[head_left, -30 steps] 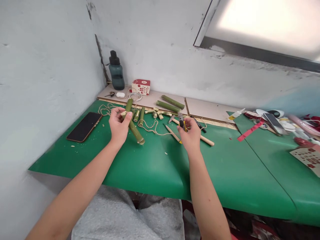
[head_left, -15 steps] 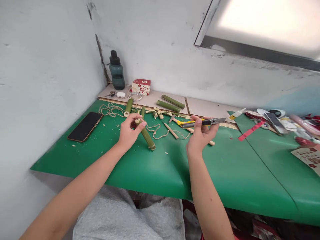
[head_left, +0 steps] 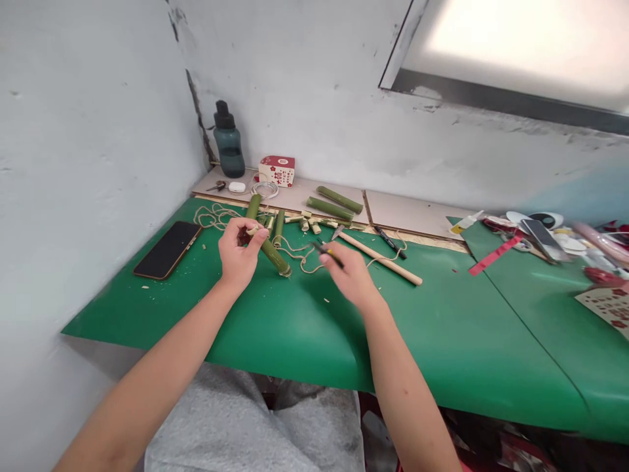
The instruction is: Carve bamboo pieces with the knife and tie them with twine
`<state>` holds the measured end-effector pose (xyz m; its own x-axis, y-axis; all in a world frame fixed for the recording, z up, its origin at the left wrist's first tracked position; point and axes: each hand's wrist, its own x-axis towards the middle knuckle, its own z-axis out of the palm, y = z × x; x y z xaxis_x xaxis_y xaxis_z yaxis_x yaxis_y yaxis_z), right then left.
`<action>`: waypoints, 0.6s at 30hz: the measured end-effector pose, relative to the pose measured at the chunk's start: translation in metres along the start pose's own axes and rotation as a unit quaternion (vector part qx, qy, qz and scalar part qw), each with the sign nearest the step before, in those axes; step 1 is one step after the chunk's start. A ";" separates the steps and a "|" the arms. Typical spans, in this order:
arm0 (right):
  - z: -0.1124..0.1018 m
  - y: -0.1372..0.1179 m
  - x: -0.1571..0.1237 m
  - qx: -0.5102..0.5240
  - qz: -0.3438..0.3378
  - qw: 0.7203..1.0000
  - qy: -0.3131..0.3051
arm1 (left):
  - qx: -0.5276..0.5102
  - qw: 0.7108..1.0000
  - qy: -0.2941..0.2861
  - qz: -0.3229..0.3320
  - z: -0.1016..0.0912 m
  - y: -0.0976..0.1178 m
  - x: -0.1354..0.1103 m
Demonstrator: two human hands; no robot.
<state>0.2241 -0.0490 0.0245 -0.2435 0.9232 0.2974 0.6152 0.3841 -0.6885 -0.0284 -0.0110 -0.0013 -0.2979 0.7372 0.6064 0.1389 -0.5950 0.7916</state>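
Observation:
My left hand [head_left: 239, 252] is closed around the upper end of a green bamboo tube [head_left: 276, 257], which slants down to the right with a frayed lower end. In my right hand [head_left: 348, 270] is a utility knife [head_left: 331, 254], its tip pointing left toward the bamboo. A gap separates the knife from the tube. Fingers hide most of the knife handle, and the hand is a little blurred. Behind the hands, thin twine [head_left: 309, 265] trails over the green mat [head_left: 304, 334]. A wooden-handled hammer [head_left: 383, 255] lies just beyond my right hand.
A phone [head_left: 168, 250] lies at left. Cut bamboo tubes [head_left: 330, 208], short bamboo pieces [head_left: 304, 224] and a black marker [head_left: 390, 242] lie toward the back. A water bottle [head_left: 228, 144] and small box [head_left: 277, 171] stand by the wall. A glue bottle [head_left: 466, 223] and red strip [head_left: 494, 255] are at right.
My right hand has moved left and down with the utility knife, turning its tip from right to left. The hammer and marker now show fully. My left hand has shifted slightly left with the bamboo tube.

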 end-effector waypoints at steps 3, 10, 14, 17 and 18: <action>0.010 -0.009 -0.002 -0.046 -0.074 0.990 -0.114 | 0.013 1.000 0.003 0.002 -0.001 -0.003 -0.001; 0.016 -0.008 0.000 -0.108 -0.110 0.980 -0.127 | 0.075 0.992 -0.101 -0.004 -0.001 -0.006 -0.006; 0.016 -0.004 0.000 -0.137 -0.106 0.977 -0.123 | 0.035 0.983 -0.181 -0.027 0.000 -0.005 -0.007; 0.018 -0.004 0.000 -0.139 -0.108 0.976 -0.126 | -0.001 0.973 -0.219 -0.075 0.000 -0.004 -0.007; 0.019 -0.004 0.000 -0.140 -0.107 0.976 -0.127 | -0.007 0.969 -0.232 -0.089 0.000 -0.003 -0.007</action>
<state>0.2072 -0.0499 0.0148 -0.5444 0.8103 0.2168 0.7022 0.5817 -0.4106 -0.0265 -0.0139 -0.0076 0.1414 0.8909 0.4316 0.1105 -0.4474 0.8875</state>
